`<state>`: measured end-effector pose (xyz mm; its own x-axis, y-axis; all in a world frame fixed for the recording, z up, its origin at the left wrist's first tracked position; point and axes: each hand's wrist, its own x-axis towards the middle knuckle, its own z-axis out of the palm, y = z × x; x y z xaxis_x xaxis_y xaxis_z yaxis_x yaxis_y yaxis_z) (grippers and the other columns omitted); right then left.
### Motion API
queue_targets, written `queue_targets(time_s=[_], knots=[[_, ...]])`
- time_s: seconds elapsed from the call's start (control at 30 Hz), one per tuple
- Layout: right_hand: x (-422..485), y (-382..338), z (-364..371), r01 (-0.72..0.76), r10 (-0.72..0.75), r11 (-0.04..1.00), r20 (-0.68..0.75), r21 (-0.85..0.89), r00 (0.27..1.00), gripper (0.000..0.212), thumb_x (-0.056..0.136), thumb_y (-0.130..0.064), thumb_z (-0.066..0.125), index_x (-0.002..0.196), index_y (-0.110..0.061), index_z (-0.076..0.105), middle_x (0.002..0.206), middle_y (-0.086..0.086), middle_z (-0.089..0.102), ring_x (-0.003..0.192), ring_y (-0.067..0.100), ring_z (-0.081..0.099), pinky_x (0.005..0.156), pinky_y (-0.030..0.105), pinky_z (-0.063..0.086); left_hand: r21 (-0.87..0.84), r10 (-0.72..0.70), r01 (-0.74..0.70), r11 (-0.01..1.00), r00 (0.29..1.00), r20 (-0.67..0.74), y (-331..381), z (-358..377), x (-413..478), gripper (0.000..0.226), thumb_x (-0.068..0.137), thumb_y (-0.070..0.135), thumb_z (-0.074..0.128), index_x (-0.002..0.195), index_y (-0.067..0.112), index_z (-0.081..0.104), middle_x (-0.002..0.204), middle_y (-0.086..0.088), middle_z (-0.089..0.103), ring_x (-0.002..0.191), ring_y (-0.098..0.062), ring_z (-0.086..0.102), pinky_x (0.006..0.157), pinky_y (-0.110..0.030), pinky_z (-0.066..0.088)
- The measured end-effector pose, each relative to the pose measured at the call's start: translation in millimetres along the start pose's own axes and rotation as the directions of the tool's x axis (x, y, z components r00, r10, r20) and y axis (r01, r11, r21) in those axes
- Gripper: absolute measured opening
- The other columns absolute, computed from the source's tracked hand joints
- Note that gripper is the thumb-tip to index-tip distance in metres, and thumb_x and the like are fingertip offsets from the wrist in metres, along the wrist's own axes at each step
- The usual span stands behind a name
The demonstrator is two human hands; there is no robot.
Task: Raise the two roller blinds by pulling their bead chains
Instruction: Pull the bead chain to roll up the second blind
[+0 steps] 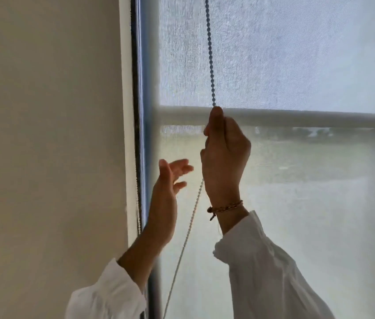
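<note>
A pale translucent roller blind (pixel 296 65) covers the window, and its bottom bar (pixel 308 118) runs across the middle of the view. Below the bar a second sheer blind (pixel 308 203) hangs behind it. A bead chain (pixel 210 54) drops from the top into my right hand (pixel 224 153), which is shut on it at the height of the bar. The chain leaves the fist and slants down to the left (pixel 186 236). My left hand (pixel 170 178) is open just left of the chain, palm turned toward it, touching nothing.
A cream wall (pixel 44 134) fills the left side. The window frame (pixel 136 111) stands between wall and blind, and another thin chain (pixel 138 217) hangs along it. Both forearms wear white sleeves; a braided bracelet (pixel 225 207) is on my right wrist.
</note>
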<state>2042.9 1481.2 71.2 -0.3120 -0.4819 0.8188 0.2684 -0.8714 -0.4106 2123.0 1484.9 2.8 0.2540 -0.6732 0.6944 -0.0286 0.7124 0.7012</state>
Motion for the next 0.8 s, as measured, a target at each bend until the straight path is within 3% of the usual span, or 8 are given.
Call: queue_targets(time_s=[0.17, 0.27, 0.33, 0.4, 0.5, 0.57, 0.67, 0.8], knots=[[-52, 24, -29, -0.004, 0.008, 0.984, 0.023, -0.178, 1.0, 0.035, 0.089, -0.034, 0.048, 0.054, -0.029, 0.042, 0.04, -0.014, 0.041, 0.04, 0.006, 0.03, 0.044, 0.026, 0.028, -0.29, -0.059, 0.107, 0.951, 0.984, 0.169, 69, 1, 56, 0.036, 0.093, 0.044, 0.035, 0.105, 0.018, 0.056, 0.1, 0.001, 0.066, 0.09, -0.009, 0.066, 0.083, -0.025, 0.049], [-74, 37, -36, 0.037, -0.024, 0.967, 0.052, -0.254, 0.998, 0.036, 0.09, -0.028, 0.048, 0.055, -0.021, 0.041, 0.039, -0.013, 0.039, 0.039, 0.006, 0.025, 0.042, 0.021, 0.024, -0.256, -0.119, 0.187, 0.948, 0.958, 0.26, 95, 20, 71, 0.03, 0.092, 0.043, 0.044, 0.097, 0.017, 0.059, 0.082, 0.003, 0.065, 0.061, -0.008, 0.064, 0.055, -0.022, 0.049], [-78, 40, -34, 0.073, -0.052, 0.957, 0.081, -0.281, 0.995, 0.036, 0.091, -0.025, 0.048, 0.056, -0.018, 0.042, 0.04, -0.013, 0.039, 0.038, 0.005, 0.025, 0.043, 0.014, 0.022, -0.287, -0.124, 0.175, 0.942, 0.975, 0.186, 100, 34, 71, 0.031, 0.092, 0.04, 0.046, 0.076, 0.017, 0.059, 0.053, 0.008, 0.052, 0.038, -0.004, 0.044, 0.037, -0.017, 0.034], [-75, 41, -31, 0.037, -0.008, 0.958, 0.105, -0.284, 0.994, 0.04, 0.092, -0.031, 0.049, 0.056, -0.014, 0.044, 0.041, -0.012, 0.039, 0.04, 0.006, 0.027, 0.044, 0.016, 0.023, -0.372, -0.072, 0.08, 0.925, 0.997, 0.035, 97, 40, 69, 0.041, 0.094, 0.035, 0.046, 0.057, 0.019, 0.048, 0.036, 0.012, 0.039, 0.029, -0.004, 0.03, 0.031, -0.015, 0.023], [-63, 43, -30, -0.082, 0.109, 0.971, 0.11, -0.223, 0.988, 0.042, 0.086, -0.046, 0.045, 0.057, -0.016, 0.053, 0.045, -0.009, 0.045, 0.044, 0.006, 0.039, 0.047, 0.02, 0.033, -0.579, 0.039, -0.074, 0.812, 0.997, -0.072, 92, 37, 68, 0.046, 0.095, 0.033, 0.043, 0.05, 0.02, 0.042, 0.034, 0.012, 0.035, 0.03, -0.003, 0.025, 0.031, -0.014, 0.02], [-53, 43, -31, -0.156, 0.18, 0.969, 0.116, -0.189, 0.977, 0.046, 0.085, -0.053, 0.04, 0.067, -0.021, 0.066, 0.061, -0.012, 0.065, 0.063, 0.004, 0.061, 0.063, 0.019, 0.046, -0.663, 0.069, -0.103, 0.741, 0.995, -0.077, 92, 35, 67, 0.047, 0.095, 0.033, 0.042, 0.049, 0.02, 0.041, 0.036, 0.011, 0.033, 0.031, -0.003, 0.023, 0.031, -0.013, 0.02], [-34, 39, -30, -0.293, 0.297, 0.955, 0.149, -0.046, 0.943, 0.052, 0.081, -0.062, 0.033, 0.091, -0.027, 0.07, 0.095, -0.015, 0.071, 0.099, 0.002, 0.063, 0.086, 0.028, 0.049, -0.671, 0.054, -0.076, 0.737, 0.997, -0.053, 89, 38, 66, 0.049, 0.095, 0.033, 0.041, 0.048, 0.021, 0.04, 0.036, 0.011, 0.031, 0.03, -0.003, 0.022, 0.031, -0.012, 0.02], [-1, 27, -29, -0.473, 0.433, 0.843, 0.199, 0.256, 0.879, 0.053, 0.086, -0.06, 0.035, 0.101, -0.018, 0.066, 0.105, -0.005, 0.07, 0.104, 0.007, 0.063, 0.079, 0.027, 0.049, -0.626, 0.024, -0.039, 0.779, 0.999, -0.032, 71, 34, 56, 0.05, 0.095, 0.032, 0.042, 0.046, 0.022, 0.042, 0.035, 0.011, 0.032, 0.029, -0.003, 0.023, 0.031, -0.01, 0.02]])
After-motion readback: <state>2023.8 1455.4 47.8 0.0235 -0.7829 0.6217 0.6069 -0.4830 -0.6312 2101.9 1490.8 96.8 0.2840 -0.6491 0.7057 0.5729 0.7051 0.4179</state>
